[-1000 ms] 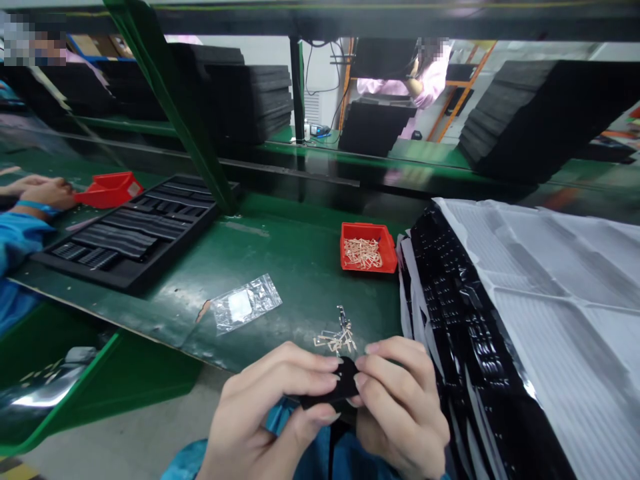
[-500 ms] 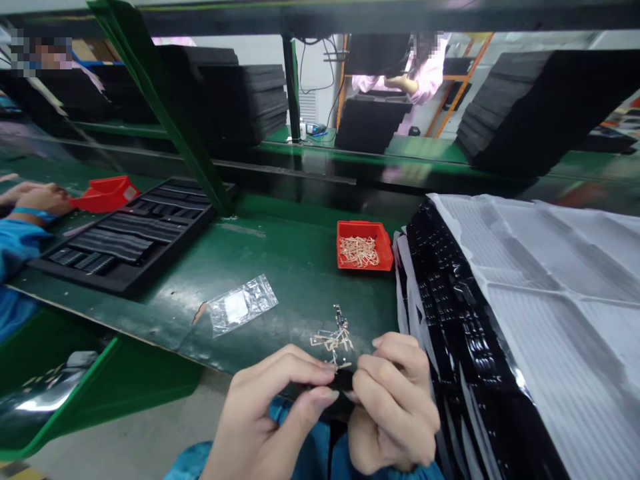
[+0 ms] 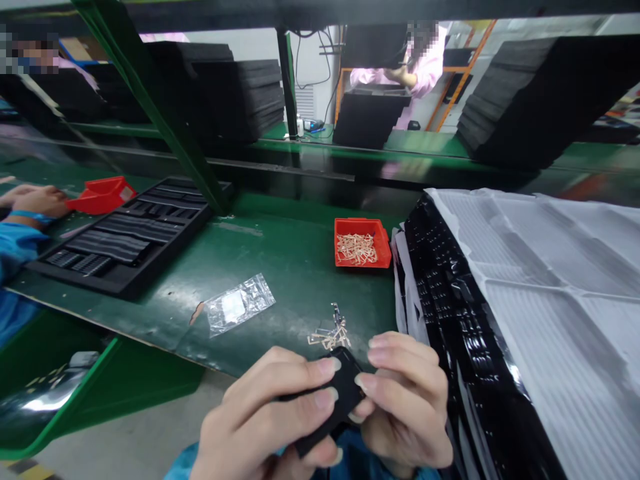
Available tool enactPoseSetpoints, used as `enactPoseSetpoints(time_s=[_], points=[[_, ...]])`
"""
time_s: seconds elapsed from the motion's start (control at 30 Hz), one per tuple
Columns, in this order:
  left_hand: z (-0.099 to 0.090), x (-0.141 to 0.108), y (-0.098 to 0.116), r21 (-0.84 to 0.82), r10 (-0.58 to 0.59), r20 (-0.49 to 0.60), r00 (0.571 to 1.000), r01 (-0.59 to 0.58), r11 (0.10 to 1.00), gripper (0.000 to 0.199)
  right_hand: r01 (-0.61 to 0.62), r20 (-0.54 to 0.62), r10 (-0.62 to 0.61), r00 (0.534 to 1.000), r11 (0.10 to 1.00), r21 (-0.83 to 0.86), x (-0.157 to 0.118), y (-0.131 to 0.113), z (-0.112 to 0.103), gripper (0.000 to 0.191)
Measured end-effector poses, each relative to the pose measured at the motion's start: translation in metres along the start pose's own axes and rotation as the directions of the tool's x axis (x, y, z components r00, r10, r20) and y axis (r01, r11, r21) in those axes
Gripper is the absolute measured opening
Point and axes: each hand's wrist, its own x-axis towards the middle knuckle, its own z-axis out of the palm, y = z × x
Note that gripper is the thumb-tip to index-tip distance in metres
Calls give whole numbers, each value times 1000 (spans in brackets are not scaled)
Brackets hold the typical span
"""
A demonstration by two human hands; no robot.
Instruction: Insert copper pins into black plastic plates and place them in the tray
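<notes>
A small black block-like part (image 3: 336, 399) is held at the front edge of the green table. My left hand (image 3: 273, 410) wraps round its left side, fingers on top and thumb below. My right hand (image 3: 407, 400) pinches its right end with the fingertips; whether a tiny piece is between them is hidden. Just beyond the part lies a loose pile of small metal pieces (image 3: 331, 333). Farther back stands a red bin (image 3: 362, 242) with many similar thin pieces in it. A clear zip bag (image 3: 240, 304) with a white label lies to the left.
Stacked black trays (image 3: 467, 293) under a white ribbed sheet (image 3: 565, 267) rise at the right. A black foam tray (image 3: 125, 237) and a co-worker's hands (image 3: 37, 201) are at the left. A green bin (image 3: 125, 393) hangs below the table edge. A green post (image 3: 155, 113) slants upward.
The black part has tilted up into view between my hands. My left fingers have spread over it, and my right fingertips have shifted to its right end.
</notes>
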Motion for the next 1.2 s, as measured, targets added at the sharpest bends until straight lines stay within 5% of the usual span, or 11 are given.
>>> enactPoseSetpoints(time_s=[0.37,0.77,1.07,1.2], points=[[-4,22,9,139,133,35,991,-136,981,15,-6,71,6,997,1000,2,6,-4,-10,28],[16,7,9,-131,-142,29,989,145,981,10,-26,67,31,997,996,-81,3,-11,-14,31],[27,6,4,-291,-237,4,972,227,929,11,-142,34,144,989,988,-54,4,-19,-11,35],[24,11,5,-307,-233,6,972,224,925,11,-104,63,108,992,992,-66,3,-17,-16,29]])
